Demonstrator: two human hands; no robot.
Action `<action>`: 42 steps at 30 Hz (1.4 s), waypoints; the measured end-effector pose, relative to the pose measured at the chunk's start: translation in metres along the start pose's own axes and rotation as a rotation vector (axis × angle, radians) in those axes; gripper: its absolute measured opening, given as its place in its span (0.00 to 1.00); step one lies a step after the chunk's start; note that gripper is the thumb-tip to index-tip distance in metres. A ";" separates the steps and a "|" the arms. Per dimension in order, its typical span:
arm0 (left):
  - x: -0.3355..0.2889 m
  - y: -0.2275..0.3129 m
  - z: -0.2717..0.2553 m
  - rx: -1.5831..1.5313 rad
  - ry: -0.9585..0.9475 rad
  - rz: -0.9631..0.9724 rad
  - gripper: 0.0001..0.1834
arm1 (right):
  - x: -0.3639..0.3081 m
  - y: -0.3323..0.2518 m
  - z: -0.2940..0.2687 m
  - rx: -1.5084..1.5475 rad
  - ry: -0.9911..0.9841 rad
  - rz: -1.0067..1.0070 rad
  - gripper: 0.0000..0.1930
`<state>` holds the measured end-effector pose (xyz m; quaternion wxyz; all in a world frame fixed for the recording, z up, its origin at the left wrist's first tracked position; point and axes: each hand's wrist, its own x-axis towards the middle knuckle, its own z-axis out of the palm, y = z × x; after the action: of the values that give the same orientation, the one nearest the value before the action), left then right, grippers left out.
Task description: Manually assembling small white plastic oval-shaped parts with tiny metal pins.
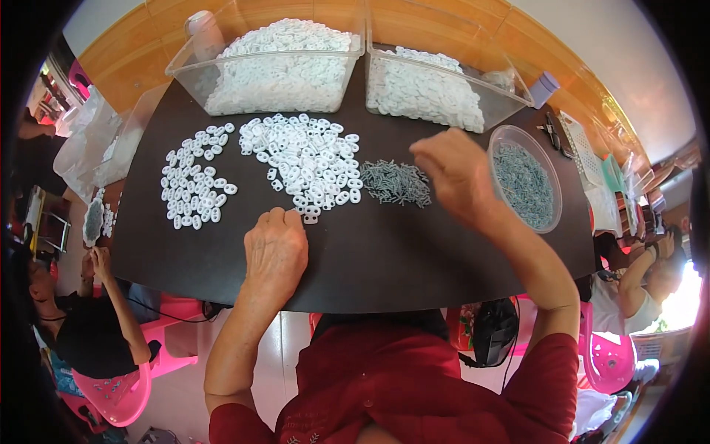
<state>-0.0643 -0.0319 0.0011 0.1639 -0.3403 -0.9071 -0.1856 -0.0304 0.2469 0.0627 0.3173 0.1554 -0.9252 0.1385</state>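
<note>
Red shirt (384, 385) nearest; left hand (275, 248) curled beside white piece (310, 216); right hand (452, 172) pinched above screws (396, 183), contents unclear.

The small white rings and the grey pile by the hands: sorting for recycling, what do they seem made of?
White rings: likely moulded plastic, matt, uniformly white and identical in shape. Grey pile: probably small metal screws, dull grey and thin; too small to be sure.

Left hand (275, 248) low, knuckles up, fingers curled under, fingertips pointing forward; left forearm bare, rising from lower edge, elbow bent outward; right hand (452, 172) raised higher, further forward, fingers bunched together pointing left; right forearm bare, angled in from lower right; red sleeves at upper arms.
</note>
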 end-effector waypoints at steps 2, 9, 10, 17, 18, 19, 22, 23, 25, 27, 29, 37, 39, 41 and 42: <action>-0.001 0.002 0.001 0.061 -0.006 0.020 0.10 | -0.017 -0.003 0.006 0.081 -0.080 0.032 0.07; -0.007 0.028 -0.001 -0.279 0.165 0.080 0.07 | -0.055 -0.016 0.019 0.082 -0.148 0.058 0.08; -0.007 0.031 0.001 -0.373 0.183 0.080 0.07 | -0.057 -0.017 0.021 0.040 -0.164 0.031 0.09; -0.013 0.040 -0.005 -1.210 -0.122 -0.450 0.05 | -0.051 -0.021 0.026 -0.072 -0.176 0.017 0.13; -0.013 0.040 -0.006 -1.211 -0.123 -0.451 0.05 | -0.051 -0.023 0.027 -0.072 -0.177 0.018 0.13; -0.013 0.039 -0.007 -1.392 -0.160 -0.521 0.04 | -0.051 -0.025 0.027 -0.041 -0.196 0.001 0.14; -0.010 0.037 -0.007 -1.642 -0.195 -0.597 0.04 | -0.048 -0.027 0.025 0.008 -0.187 0.001 0.15; -0.009 0.037 -0.007 -1.710 -0.193 -0.601 0.04 | -0.048 -0.027 0.024 0.025 -0.157 0.018 0.15; -0.008 0.037 -0.007 -1.764 -0.166 -0.617 0.05 | -0.052 -0.024 0.025 0.019 -0.154 0.035 0.14; -0.009 0.036 -0.007 -1.817 -0.139 -0.632 0.05 | -0.054 -0.024 0.025 0.013 -0.150 0.052 0.13; -0.010 0.035 -0.006 -1.715 -0.070 -0.567 0.06 | -0.057 -0.028 0.024 0.076 -0.155 0.071 0.12; -0.069 0.024 -0.057 -1.116 -0.525 -0.065 0.07 | -0.059 -0.032 0.018 0.094 -0.142 0.119 0.11; -0.110 0.009 -0.058 -0.874 -0.739 -0.160 0.05 | -0.060 -0.031 0.015 0.095 -0.132 0.122 0.11; -0.190 -0.022 -0.030 -0.352 -1.003 0.133 0.05 | -0.063 -0.030 0.013 0.106 -0.119 0.122 0.10; -0.229 -0.029 -0.027 -0.267 -1.271 0.130 0.08 | -0.064 -0.030 0.014 0.109 -0.112 0.122 0.10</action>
<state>0.0842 -0.1913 -0.0786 -0.4374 -0.4555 -0.7739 -0.0490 0.0210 0.2269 0.0167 0.2472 0.1231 -0.9403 0.1987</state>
